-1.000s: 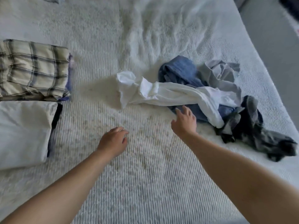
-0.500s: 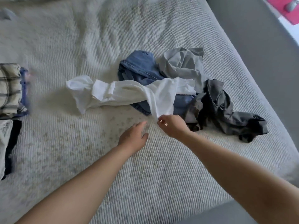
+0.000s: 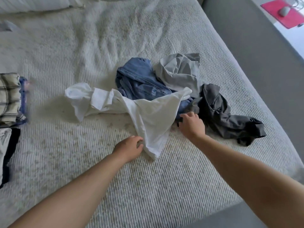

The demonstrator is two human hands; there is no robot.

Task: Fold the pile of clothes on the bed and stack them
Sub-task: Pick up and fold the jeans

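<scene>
Fingers [image 3: 139, 143] of the left hand [image 3: 127, 149] curl against the near edge of the white garment [image 3: 148, 117], pinching a fold of it just above the bed [image 3: 148, 186]. Right hand [image 3: 191, 125] sits at the garment's right edge, fingers bent and splayed; whether they grip the white cloth or the dark cloth beside it, cannot tell.

Head view: white garment is stretched and twisted, one bunched end lying out to the left, the wide part draped over the pile and hanging to a point between the two hands. Under and behind it lies a crumpled blue denim piece [image 3: 139, 81]. Light grey garment [image 3: 179, 71] is bunched just right of the denim, touching it. Dark grey garment [image 3: 222, 112] sprawls to the right of the pile, near the bed's right edge, touching the white one.

Far left, partly cut off: folded plaid garment [image 3: 8, 96] on top of a blue piece [image 3: 23, 96], and nearer, a folded pale item [image 3: 3, 145] over something dark [image 3: 11, 153]. Both stacks well apart from the pile.

Pillow [image 3: 32, 4] at the top left. Red mat [image 3: 284, 14] with a mouse [image 3: 283, 11] on it at top right, off the bed.
</scene>
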